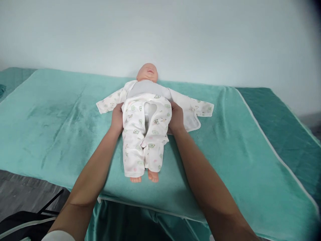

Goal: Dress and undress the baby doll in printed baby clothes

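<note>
A baby doll lies on its back on a teal blanket, head toward the wall. It wears white printed trousers and an unfastened white printed jacket spread out to both sides. My left hand grips the trousers' waist at the doll's left-side hip as I see it. My right hand grips the waist on the other side. Both hands have their fingers curled round the fabric. The doll's bare feet stick out of the trouser legs.
The blanket covers a bed or table set against a pale wall. A darker teal cover shows at the right. Grey floor and a black object lie at the lower left, below the near edge.
</note>
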Demonstrator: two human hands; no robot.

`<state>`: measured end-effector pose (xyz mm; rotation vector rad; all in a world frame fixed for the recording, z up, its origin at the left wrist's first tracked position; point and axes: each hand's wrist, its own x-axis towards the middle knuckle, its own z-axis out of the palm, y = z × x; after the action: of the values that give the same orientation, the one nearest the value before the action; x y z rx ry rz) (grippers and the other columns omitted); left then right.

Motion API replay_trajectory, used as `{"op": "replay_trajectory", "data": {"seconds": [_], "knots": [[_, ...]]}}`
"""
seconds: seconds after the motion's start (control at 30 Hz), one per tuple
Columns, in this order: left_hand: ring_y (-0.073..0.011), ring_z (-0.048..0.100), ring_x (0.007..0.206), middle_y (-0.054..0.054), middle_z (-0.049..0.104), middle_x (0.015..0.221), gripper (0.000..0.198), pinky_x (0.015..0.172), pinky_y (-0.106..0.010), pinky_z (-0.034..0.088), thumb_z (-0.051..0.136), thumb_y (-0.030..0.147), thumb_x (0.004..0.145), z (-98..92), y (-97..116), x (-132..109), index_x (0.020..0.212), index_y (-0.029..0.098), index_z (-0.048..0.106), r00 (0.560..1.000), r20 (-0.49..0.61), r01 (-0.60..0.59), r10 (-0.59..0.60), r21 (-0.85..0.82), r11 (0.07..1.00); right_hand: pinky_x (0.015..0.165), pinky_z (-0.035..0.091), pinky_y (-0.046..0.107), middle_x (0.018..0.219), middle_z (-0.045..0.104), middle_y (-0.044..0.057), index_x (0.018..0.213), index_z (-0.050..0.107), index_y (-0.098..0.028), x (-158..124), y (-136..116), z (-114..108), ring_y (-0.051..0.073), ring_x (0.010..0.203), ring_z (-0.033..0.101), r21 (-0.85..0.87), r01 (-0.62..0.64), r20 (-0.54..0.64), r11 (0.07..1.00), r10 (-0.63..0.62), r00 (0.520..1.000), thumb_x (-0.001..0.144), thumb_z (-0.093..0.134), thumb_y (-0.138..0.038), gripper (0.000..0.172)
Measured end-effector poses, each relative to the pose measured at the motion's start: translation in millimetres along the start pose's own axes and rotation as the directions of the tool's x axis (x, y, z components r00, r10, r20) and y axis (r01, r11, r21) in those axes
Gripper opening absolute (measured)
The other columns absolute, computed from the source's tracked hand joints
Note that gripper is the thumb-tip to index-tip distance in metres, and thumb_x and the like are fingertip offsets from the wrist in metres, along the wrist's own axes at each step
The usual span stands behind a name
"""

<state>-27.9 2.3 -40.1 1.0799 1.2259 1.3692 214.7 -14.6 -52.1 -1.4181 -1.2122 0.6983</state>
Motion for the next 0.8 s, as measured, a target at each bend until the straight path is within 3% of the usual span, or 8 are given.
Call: {"op": "replay_trajectory", "data": {"seconds": [0.13,0.27,0.37,0.5,0.63,0.7,0.8], "knots": [[-0.019,0.062,0.098,-0.001,0.074,0.101,0.023,0.091,-0.027,0.049,0.073,0.019,0.075,-2.5,6,1,0.098,0.023,0.077,0.984,-0.026,-0.17,0.175,0.123,0.978,0.082,0.057,0.038,0.09,0.076,0.003,0.089,0.068,-0.024,-2,-3,0,0.023,0.088,0.068,0.078,-0.064,-0.067,0.995,0.07,0.995,0.078,0.071,-0.044,0.023],[-0.0205,0.062,0.109,-0.004,0.072,0.108,0.014,0.099,-0.029,0.048,0.072,0.027,0.083,-4.0,26,3,0.094,0.023,0.079,0.965,0.076,-0.257,0.249,0.127,0.958,0.089,0.057,0.036,0.097,0.073,0.002,0.093,0.069,-0.026,0,-13,-2,0.021,0.095,0.067,0.162,0.074,-0.05,0.984,-0.066,0.997,0.083,0.068,-0.04,0.018],[-0.0228,0.06,0.116,-0.006,0.067,0.117,0.013,0.102,-0.032,0.048,0.078,0.028,0.08,-5.9,41,11,0.092,0.022,0.078,0.943,0.232,-0.281,0.238,0.17,0.945,0.096,0.055,0.038,0.11,0.07,0.004,0.093,0.07,-0.026,10,-21,-7,0.023,0.107,0.066,0.122,0.176,0.109,0.977,-0.189,0.976,0.083,0.074,-0.044,0.02],[-0.0262,0.055,0.126,-0.007,0.061,0.131,0.021,0.111,-0.036,0.042,0.086,0.031,0.076,-5.0,53,24,0.092,0.021,0.076,0.876,0.431,-0.356,0.216,0.276,0.893,0.112,0.047,0.045,0.134,0.064,0.006,0.099,0.073,-0.029,27,-26,-18,0.028,0.132,0.058,0.077,0.246,0.342,0.966,-0.257,0.904,0.081,0.082,-0.053,0.031],[-0.0269,0.056,0.124,-0.009,0.065,0.124,0.029,0.117,-0.041,0.038,0.063,0.043,0.097,-0.7,54,32,0.083,0.02,0.073,0.86,0.435,-0.412,0.268,0.281,0.867,0.125,0.033,0.052,0.155,0.054,0.004,0.097,0.074,-0.029,39,-33,-24,0.032,0.151,0.044,0.073,0.28,0.486,0.957,-0.28,0.828,0.08,0.084,-0.059,0.035],[-0.0288,0.052,0.131,-0.009,0.066,0.126,0.023,0.123,-0.043,0.031,0.069,0.04,0.093,-0.1,54,34,0.081,0.021,0.072,0.854,0.44,-0.434,0.278,0.307,0.847,0.126,0.032,0.054,0.161,0.05,0.003,0.09,0.072,-0.028,43,-38,-25,0.034,0.152,0.042,0.044,0.284,0.542,0.958,-0.262,0.798,0.078,0.085,-0.062,0.038],[-0.0312,0.045,0.143,-0.007,0.061,0.138,0.019,0.128,-0.044,0.025,0.086,0.03,0.077,-1.2,59,34,0.081,0.022,0.07,0.825,0.522,-0.425,0.217,0.319,0.847,0.123,0.034,0.055,0.165,0.046,0.003,0.083,0.069,-0.026,48,-43,-22,0.037,0.153,0.041,0.034,0.297,0.579,0.954,-0.261,0.773,0.075,0.085,-0.066,0.044]]}}
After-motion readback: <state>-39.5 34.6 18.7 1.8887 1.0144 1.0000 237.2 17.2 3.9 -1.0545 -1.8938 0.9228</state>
